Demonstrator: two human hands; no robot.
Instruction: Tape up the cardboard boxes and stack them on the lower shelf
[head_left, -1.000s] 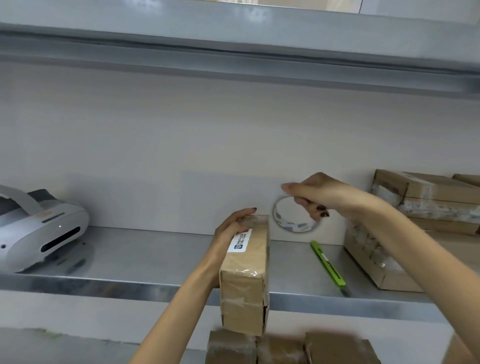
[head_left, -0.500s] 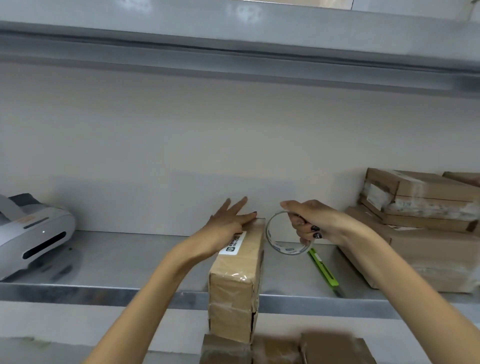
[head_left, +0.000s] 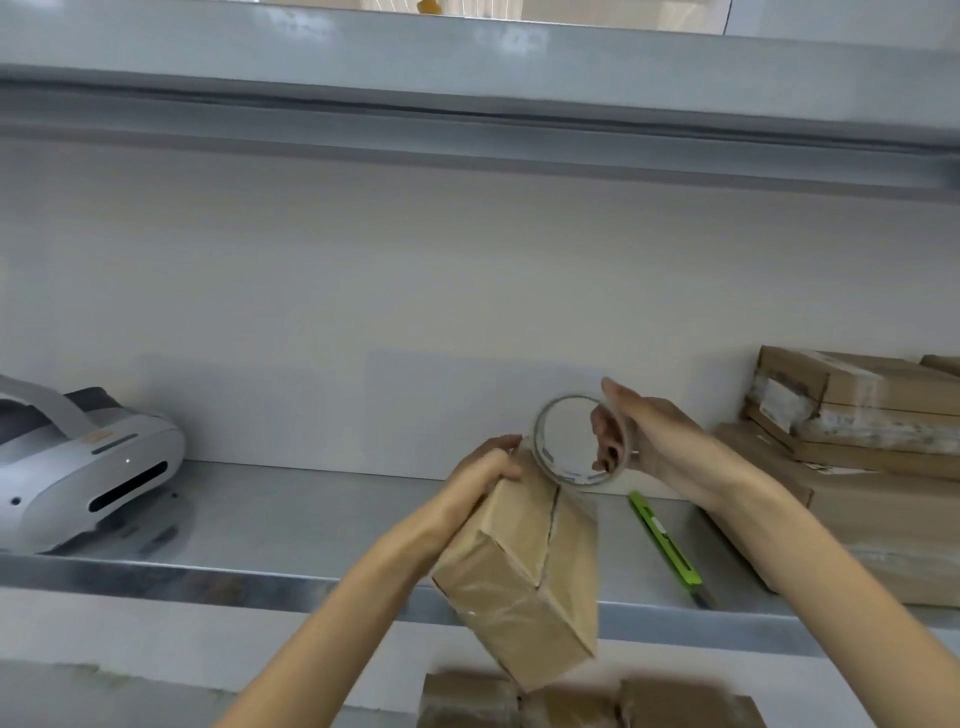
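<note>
Head view: steel shelf (head_left: 311, 519), pale wall (head_left: 415, 286); left grip (head_left: 480, 478) clasps tilted box (head_left: 524, 582), right grip (head_left: 654, 436) holds tape roll (head_left: 571, 475).

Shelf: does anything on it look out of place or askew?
A white headset-like device sits on the shelf at its left end, odd among packing goods. The green cutter lies loose, its tip near the front edge.

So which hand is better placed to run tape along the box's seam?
Likely right: the right hand holds the tape roll at the far end of the box; the left hand grips it.
</note>
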